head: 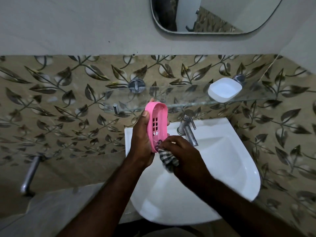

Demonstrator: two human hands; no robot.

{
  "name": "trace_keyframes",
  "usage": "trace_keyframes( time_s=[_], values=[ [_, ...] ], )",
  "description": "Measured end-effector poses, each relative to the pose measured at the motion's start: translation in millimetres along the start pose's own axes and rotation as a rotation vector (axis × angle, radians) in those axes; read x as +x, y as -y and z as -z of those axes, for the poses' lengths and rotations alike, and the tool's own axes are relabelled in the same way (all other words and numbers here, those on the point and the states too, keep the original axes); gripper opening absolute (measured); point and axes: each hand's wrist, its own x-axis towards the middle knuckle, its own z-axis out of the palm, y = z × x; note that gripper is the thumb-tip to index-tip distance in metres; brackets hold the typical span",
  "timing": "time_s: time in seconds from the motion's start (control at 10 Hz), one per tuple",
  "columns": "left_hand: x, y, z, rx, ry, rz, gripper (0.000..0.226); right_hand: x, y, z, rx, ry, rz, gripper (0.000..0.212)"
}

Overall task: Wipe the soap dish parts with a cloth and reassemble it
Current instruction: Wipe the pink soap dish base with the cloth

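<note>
My left hand [142, 139] grips a pink oval soap dish insert [157, 124] with square drain holes, holding it upright on its end above the sink's back edge. My right hand [182, 154] clutches a dark-and-white checked cloth [168, 160] and presses it against the lower end of the pink insert. The white soap dish base [224, 89] sits by itself on the right part of the glass shelf [188, 100].
A white washbasin [230, 168] lies below my hands, with a chrome tap [188, 129] at its back. The glass shelf is fixed to a leaf-patterned tiled wall. A mirror [213, 14] hangs above. A metal pipe [30, 175] juts out at the left.
</note>
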Motion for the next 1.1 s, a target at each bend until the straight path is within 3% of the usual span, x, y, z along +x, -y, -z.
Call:
trace_keyframes(
  time_s=[0.1, 0.2, 0.3, 0.4, 0.5, 0.6, 0.7, 0.8, 0.9, 1.0, 1.1],
  values=[
    [-0.1, -2.0, -2.4, -0.01, -0.038, 0.024, 0.066, 5.8, -1.7, -2.6, 0.084, -0.019, -0.096, 0.05],
    [-0.6, -2.9, -2.8, 0.011, -0.051, 0.02, 0.071, -4.9, 11.7, -11.7, 0.144, -0.047, -0.087, 0.043],
    [-1.8, 1.6, 0.1, 0.029, -0.04, -0.012, 0.059, -5.4, -1.5, -1.7, -0.022, 0.106, -0.017, 0.051],
    [-4.4, 2.7, -3.5, 0.009, -0.076, 0.015, 0.064, 6.6, -16.9, 5.3, -0.121, 0.15, -0.054, 0.041],
    [-0.2, 2.2, -4.1, 0.023, -0.094, -0.005, 0.065, 7.1, -0.1, -8.7, 0.187, -0.017, -0.125, 0.025],
    [0.5, 3.4, 0.6, 0.002, -0.06, -0.008, 0.063, -7.9, -8.8, -8.7, 0.006, 0.078, -0.001, 0.039],
    [0.3, 5.0, 4.2, -0.054, -0.052, 0.068, 0.062, 0.2, -20.7, 2.2, -0.151, 0.145, -0.017, 0.034],
    [1.8, -4.4, 5.8, -0.051, -0.032, 0.178, 0.059, 9.0, -17.5, 1.4, -0.204, 0.078, 0.001, 0.029],
    [-1.1, -13.0, 4.7, -0.075, -0.016, 0.19, 0.062, 6.1, -15.9, -7.2, -0.117, 0.078, -0.033, 0.042],
    [-7.9, -3.5, 8.8, -0.161, -0.015, 0.012, 0.062, 11.3, -7.5, -11.3, 0.027, -0.043, -0.063, 0.03],
    [-16.8, 12.9, 8.5, -0.128, 0.042, -0.061, 0.045, 16.6, 9.9, -10.4, 0.079, 0.02, -0.02, 0.022]
  ],
)
